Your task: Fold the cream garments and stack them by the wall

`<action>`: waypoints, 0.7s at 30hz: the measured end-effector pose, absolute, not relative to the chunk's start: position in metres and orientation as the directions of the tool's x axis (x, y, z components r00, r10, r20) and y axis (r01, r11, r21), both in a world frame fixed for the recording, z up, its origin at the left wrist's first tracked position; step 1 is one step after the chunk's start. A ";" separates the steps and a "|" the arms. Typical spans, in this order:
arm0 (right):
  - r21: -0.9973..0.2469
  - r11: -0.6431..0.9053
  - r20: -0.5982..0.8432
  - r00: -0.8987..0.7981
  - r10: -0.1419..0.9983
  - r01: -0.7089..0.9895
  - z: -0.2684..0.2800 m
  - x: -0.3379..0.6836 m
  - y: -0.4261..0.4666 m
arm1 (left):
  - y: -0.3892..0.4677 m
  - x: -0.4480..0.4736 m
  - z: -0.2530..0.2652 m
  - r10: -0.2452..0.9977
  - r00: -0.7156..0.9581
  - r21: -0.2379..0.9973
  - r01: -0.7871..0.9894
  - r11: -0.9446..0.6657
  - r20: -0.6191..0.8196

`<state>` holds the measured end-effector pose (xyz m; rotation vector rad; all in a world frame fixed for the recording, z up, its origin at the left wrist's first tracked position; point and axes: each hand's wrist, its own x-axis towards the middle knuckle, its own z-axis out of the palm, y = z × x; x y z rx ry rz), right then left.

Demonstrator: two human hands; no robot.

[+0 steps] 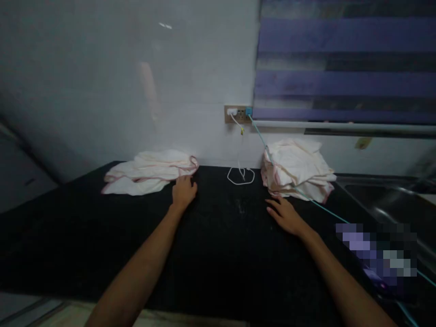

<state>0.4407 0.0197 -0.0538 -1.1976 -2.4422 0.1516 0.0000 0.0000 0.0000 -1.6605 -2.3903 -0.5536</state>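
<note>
Over at the left, the white cloths (150, 171) with pink edging lie flattened and rumpled near the wall, on the black counter (218, 254). They look light, soft and floppy, nothing that would break; I'd take them by the folded right end, with a palm under the layers so they don't slide apart. The left hand (184, 191) is right there, fingers bent down at that end; whether they pinch any fabric I can't tell. The counter's back edge slants away beyond these cloths, with bare surface in front.

Between the hands there's open room, broken only by the white cable (240, 183) looped near the wall.

Next, the taller right pile (297, 163) seems just as soft, though bulkier; both hands low on its sides would suit. The right hand (283, 213) lies palm down at its near edge, fingers loosely spread, gripping nothing. The teal cord (327, 209) crosses this pile and could snag. Farther right, the phone (373, 274) and the sink (388, 200) rim leave less space.
</note>
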 end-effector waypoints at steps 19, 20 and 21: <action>-0.287 0.664 0.440 -0.521 0.732 0.690 -0.081 0.450 0.032 | 0.000 -0.020 -0.022 0.801 -0.482 0.221 0.876 0.429 0.354; -0.286 0.663 0.437 -0.522 0.733 0.691 -0.081 0.450 0.032 | 0.001 -0.021 -0.023 0.811 -0.471 0.231 0.881 0.413 0.346; -0.287 0.663 0.433 -0.524 0.734 0.691 -0.080 0.450 0.031 | 0.002 -0.022 -0.025 0.820 -0.465 0.244 0.883 0.401 0.334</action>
